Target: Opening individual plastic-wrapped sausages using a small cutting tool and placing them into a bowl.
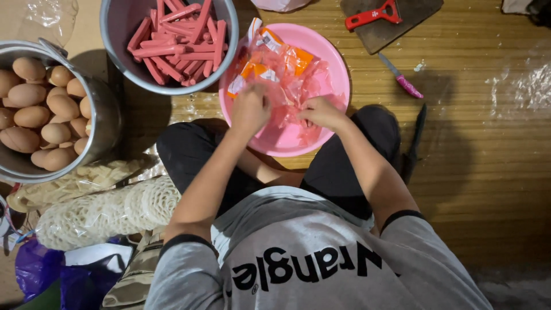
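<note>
Grey cloth of the person's shirt (310, 258) is filling the near edge of the view, with black-clad knees spreading to either side. Just beyond the knees, the left hand (250, 109) and the right hand (322, 113) are working close together over the near rim of a pink basin (338, 69). Both hands are closing their fingers on clear plastic wrappers (284, 74); the left is curling into a fist around a fold, the right is pinching a pinkish scrap lower in the basin.

The wrappers are lying heaped inside the basin, crumpled, see-through, with orange and white printed patches showing toward 11 o'clock of the pile.

At 9 o'clock of the hands, bags of pale round crackers (103, 212) are resting against the left knee, leaving little free floor on that side. Farther at 10 o'clock, a metal pot of brown eggs (34, 103) is crowding the frame's edge. At 11 o'clock, a grey bowl of red sausages (178, 40) is touching or nearly touching the basin's rim.

At 3 o'clock, bamboo matting (488, 143) is lying open and unobstructed. At 1 o'clock, a pink-handled knife (402, 77) is lying on the mat, and beyond it a red peeler (373, 14) is sitting on a dark board (402, 23).
</note>
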